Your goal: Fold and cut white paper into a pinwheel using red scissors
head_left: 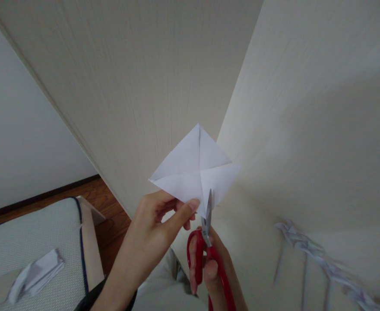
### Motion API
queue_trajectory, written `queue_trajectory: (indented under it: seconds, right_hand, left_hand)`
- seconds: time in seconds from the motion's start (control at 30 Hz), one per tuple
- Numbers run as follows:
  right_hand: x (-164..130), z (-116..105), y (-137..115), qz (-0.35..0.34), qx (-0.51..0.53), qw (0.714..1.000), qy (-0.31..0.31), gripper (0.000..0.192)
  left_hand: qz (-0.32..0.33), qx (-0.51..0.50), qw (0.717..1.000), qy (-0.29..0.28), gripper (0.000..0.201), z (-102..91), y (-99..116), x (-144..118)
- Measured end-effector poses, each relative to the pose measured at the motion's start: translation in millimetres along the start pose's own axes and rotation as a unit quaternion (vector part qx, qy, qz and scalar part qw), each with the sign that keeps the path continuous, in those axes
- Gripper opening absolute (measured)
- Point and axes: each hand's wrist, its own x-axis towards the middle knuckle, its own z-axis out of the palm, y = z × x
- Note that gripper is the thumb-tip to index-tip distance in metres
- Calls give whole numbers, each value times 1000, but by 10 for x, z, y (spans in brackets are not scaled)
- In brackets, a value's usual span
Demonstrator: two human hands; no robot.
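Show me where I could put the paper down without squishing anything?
Free: the pale tabletop between the red scissors and the paper strips. Also the grey cushion behind the crumpled paper. Crowded: the table's right side, where the strips lie.

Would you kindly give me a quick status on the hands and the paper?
Left hand pinching folded paper. Right hand on red scissors, blades at paper's bottom edge. Nothing blocking.
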Motion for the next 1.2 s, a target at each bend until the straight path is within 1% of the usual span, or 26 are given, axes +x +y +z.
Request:
queue_trajectory:
  seconds: [0.17, 0.4, 0.53, 0.67, 0.77, 0.87, 0.97, 1.03, 1.1, 1.2]
  right_hand:
    - [-3, 14, -6, 10, -7, 1000, 7, 52]
    - [-17, -7, 4, 16, -12, 1000, 9, 57]
    - [-48, -28, 41, 18, -18, 1000, 16, 51]
    - [-43, 3, 89, 21, -15, 999, 24, 48]
    - [-22, 26, 103, 21, -11, 1000, 19, 46]
    - [-7, 12, 84, 14, -11, 1000, 11, 46]
    - [0, -20, 60, 2, -17, 1000, 5, 48]
    - [-4, -31, 65, -5, -22, 1000, 6, 49]
    - [-21, -22, 98, -11, -27, 999, 14, 49]
    - [-62, 30, 202, -18, -35, 999, 36, 50]
  left_hand:
    - [-2, -12, 1000, -3, 22, 1, 6, 10]
    - [-15, -7, 1000, -10, 22, -6, 21, -1]
    - [-18, 13, 1000, -1, 23, -6, 30, -16]
    - [-18, 36, 999, -9, 24, 0, 23, -4]
    - [-10, 48, 999, -12, 25, 4, 12, -3]
    - [-5, 58, 998, -12, 25, 11, 18, -20]
    - [0, 62, 998, 6, 26, 17, 37, -37]
    - [5, 63, 998, 2, 27, 16, 46, -40]
    - [2, 62, 998, -12, 26, 11, 46, -38]
    - [0, 59, 998, -11, 23, 3, 33, -36]
